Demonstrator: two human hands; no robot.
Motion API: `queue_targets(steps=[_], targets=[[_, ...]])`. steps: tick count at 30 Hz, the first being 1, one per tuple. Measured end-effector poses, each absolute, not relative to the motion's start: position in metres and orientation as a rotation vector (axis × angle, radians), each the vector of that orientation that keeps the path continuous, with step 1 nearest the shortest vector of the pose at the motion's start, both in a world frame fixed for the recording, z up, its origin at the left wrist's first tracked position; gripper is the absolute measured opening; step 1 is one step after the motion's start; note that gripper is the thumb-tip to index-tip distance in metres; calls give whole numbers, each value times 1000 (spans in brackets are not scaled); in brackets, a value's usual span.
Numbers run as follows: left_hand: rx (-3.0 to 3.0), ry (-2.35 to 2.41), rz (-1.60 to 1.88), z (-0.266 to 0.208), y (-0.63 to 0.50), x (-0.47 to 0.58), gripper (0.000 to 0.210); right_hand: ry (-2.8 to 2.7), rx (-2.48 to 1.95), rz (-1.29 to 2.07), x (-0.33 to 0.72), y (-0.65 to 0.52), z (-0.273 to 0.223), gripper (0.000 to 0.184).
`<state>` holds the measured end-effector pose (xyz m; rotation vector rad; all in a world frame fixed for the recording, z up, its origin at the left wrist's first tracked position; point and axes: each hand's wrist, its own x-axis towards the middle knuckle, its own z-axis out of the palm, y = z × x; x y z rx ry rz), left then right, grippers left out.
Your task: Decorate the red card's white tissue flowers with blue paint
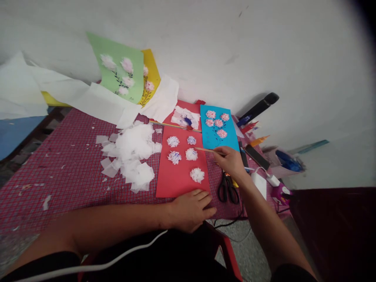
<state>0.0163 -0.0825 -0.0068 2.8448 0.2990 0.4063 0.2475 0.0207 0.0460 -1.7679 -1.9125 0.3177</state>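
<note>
My right hand [230, 159] is closed around a thin paintbrush [207, 150] with a pale wooden handle. Its tip, too small to make out clearly, touches or hovers by a white tissue flower [191, 154] with purple flecks. Several such flowers sit on a red paper sheet [182, 182]; the lowest flower [197, 175] is plain white. My left hand [190, 209] lies flat with fingers stretched out over the sheet's lower edge. Above the sheet, a white tissue piece [182, 116] carries a dark purple paint smear [188, 121].
Cut tissue squares [132, 145] are heaped on the left of the checked tablecloth [73, 168]. Black scissors [227, 190] lie near my right wrist. A blue flower card [220, 147] lies behind; a green card [117, 58] leans on the wall. A power bank or adapter [259, 184] sits right.
</note>
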Motion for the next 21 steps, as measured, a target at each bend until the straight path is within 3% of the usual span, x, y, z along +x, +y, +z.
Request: queue_targets(steps=[21], targets=[[2819,301,394,-6,-82,16,56,-1829,-1706,428,248,17,30,22]])
